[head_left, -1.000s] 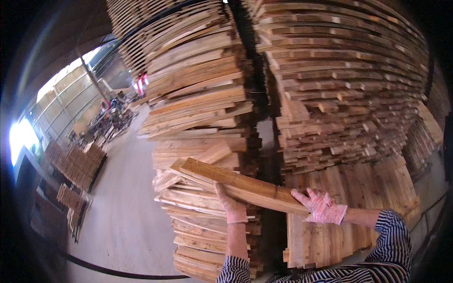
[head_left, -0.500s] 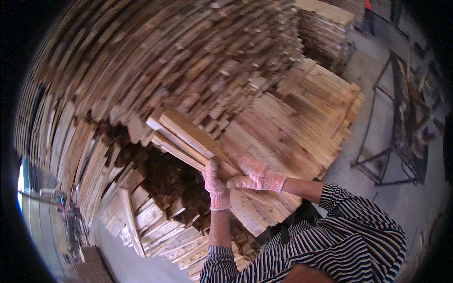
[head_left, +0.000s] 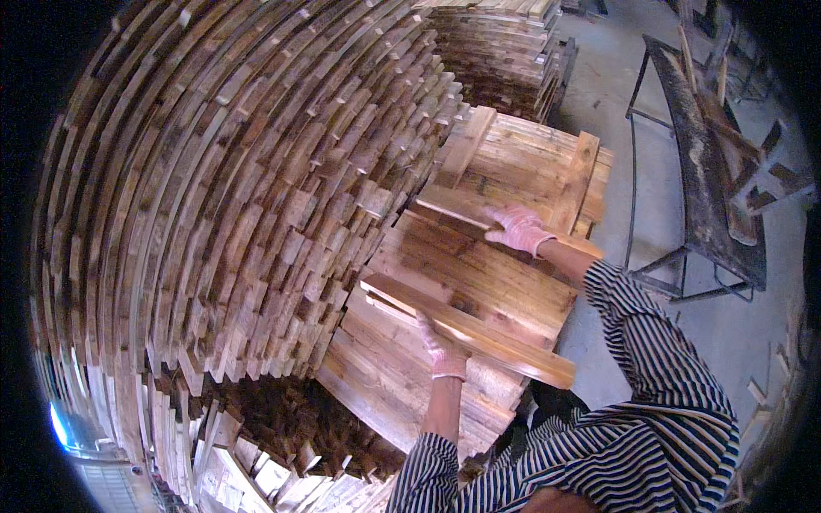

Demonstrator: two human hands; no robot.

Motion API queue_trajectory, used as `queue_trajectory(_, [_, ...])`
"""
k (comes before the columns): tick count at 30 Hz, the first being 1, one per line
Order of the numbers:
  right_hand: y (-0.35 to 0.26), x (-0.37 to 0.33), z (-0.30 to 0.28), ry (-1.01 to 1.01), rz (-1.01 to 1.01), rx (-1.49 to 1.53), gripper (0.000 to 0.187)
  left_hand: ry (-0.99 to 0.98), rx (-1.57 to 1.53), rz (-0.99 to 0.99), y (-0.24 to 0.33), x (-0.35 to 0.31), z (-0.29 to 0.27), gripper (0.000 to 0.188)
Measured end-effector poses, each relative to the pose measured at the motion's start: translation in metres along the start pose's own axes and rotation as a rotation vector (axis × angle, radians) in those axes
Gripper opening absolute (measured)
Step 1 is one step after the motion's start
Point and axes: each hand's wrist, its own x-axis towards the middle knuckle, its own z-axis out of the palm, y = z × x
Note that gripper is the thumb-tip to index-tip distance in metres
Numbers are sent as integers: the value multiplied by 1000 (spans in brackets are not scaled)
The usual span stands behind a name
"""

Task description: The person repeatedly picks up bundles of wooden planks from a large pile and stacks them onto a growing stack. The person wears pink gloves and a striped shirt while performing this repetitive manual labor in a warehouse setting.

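Tall plank stack [head_left: 256,171] fills left and upper left. Left hand [head_left: 442,349], gloved, lower centre: grip closed on near plank [head_left: 492,335], slanting down-right over the low board pile [head_left: 436,248], some fingers hidden. Right hand [head_left: 517,229], gloved, right of centre: gripping far plank [head_left: 451,203], also over the pile; contact unclear. Dark metal-legged bench [head_left: 697,150], upper right, carries wood scraps [head_left: 727,128].

- My left hand [head_left: 441,349] and right hand [head_left: 520,229] wear 2 pink gloves [head_left: 532,239].
- Behind them, I have 2 sleeves [head_left: 629,329] striped dark and white.
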Motion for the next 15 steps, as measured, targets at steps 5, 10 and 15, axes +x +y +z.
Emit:
queue_trajectory(5, [35,1,17,38,-30,-46,68,-53,-79,-117,-50,17,75,84])
queue_trajectory(10, [-51,-67,-25,-226,-326,322,83,-313,-120,-89,-35,44,93,91])
queue_trajectory(15, [18,-47,-45,-93,-146,274,73,-41,-78,-114,-61,62,111,87])
